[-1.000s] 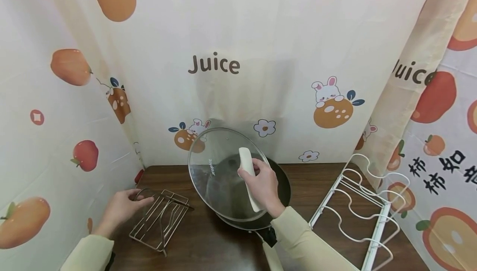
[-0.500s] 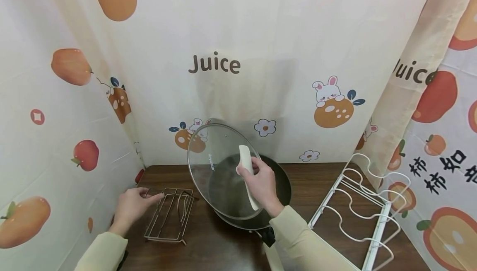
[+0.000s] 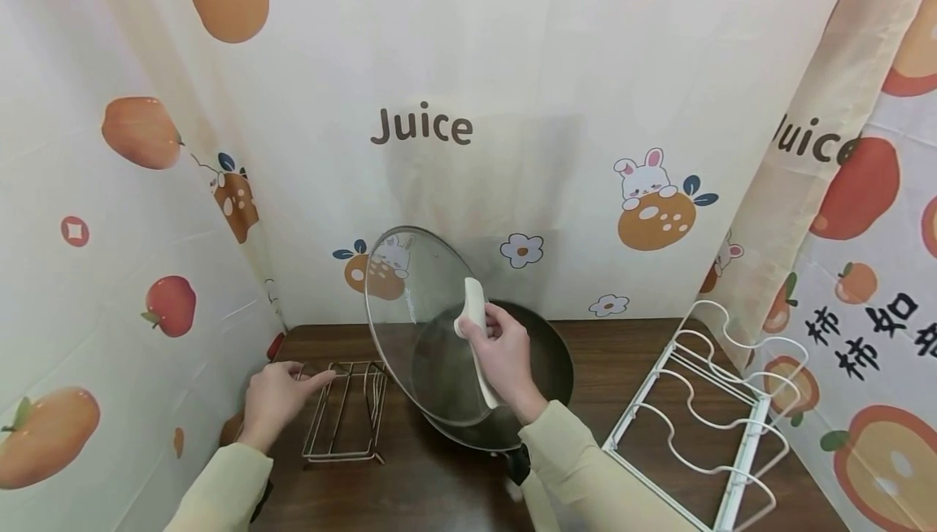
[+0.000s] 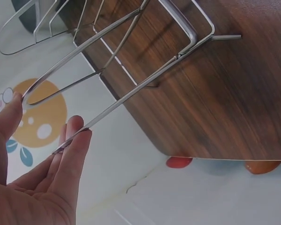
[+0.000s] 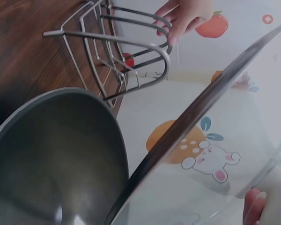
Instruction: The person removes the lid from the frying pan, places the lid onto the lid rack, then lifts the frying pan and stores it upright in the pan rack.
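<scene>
In the head view my right hand (image 3: 505, 357) grips the cream handle of a glass lid (image 3: 410, 337). The lid is tilted up over the left part of a dark frying pan (image 3: 545, 357), whose light handle runs towards me, partly behind my sleeve. To the left, my left hand (image 3: 278, 402) holds a metal wire rack (image 3: 342, 458) by its far left end. In the left wrist view the thumb (image 4: 9, 115) is at one wire loop and the fingertips (image 4: 79, 133) are on another. The right wrist view shows the lid's rim (image 5: 178, 126) beside the pan and the rack beyond.
A white wire rack (image 3: 748, 434) with wavy bars stands on the right of the brown wooden table (image 3: 432, 499). Curtains (image 3: 512, 68) printed with fruit and rabbits enclose the back and both sides, close behind the pan.
My left hand and the metal rack have moved right, closer to the pan, and the rack has turned. The lid has tilted more upright and shifted slightly left, its upper rim higher.
</scene>
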### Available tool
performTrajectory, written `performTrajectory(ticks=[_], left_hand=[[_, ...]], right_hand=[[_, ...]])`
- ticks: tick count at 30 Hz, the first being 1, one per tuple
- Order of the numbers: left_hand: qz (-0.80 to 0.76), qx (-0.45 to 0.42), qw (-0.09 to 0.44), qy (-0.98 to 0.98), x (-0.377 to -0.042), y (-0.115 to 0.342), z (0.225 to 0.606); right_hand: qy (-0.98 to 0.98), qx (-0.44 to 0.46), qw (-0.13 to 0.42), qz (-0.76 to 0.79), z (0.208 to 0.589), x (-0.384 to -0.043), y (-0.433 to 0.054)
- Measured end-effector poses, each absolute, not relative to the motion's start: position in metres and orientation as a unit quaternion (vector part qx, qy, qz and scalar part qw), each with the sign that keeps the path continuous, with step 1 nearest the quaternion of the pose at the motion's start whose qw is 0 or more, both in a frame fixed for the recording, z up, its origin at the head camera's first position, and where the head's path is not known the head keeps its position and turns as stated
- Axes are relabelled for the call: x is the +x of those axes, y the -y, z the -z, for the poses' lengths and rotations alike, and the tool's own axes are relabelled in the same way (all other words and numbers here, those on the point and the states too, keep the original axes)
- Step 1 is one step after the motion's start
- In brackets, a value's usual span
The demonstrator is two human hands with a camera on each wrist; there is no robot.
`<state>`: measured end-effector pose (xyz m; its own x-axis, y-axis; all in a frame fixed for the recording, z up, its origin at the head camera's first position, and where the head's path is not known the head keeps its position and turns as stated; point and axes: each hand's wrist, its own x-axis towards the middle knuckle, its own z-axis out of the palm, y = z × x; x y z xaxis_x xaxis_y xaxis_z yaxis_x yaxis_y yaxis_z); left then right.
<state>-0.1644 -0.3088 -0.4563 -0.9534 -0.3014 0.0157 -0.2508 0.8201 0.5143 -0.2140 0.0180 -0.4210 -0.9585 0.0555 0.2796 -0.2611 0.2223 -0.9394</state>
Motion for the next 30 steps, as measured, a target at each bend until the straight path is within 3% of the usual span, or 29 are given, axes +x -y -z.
performTrajectory(ticks=[22, 30], left_hand=[[0.298, 0.149, 0.049, 0.942, -0.178, 0.311, 0.456], [0.320, 0.115, 0.057, 0.939, -0.180, 0.326, 0.459]], right_hand=[[0.646, 0.087, 0.058, -0.756, 0.407, -0.220, 0.035], [0.606, 0.095, 0.064, -0.787, 0.404, -0.220, 0.057]])
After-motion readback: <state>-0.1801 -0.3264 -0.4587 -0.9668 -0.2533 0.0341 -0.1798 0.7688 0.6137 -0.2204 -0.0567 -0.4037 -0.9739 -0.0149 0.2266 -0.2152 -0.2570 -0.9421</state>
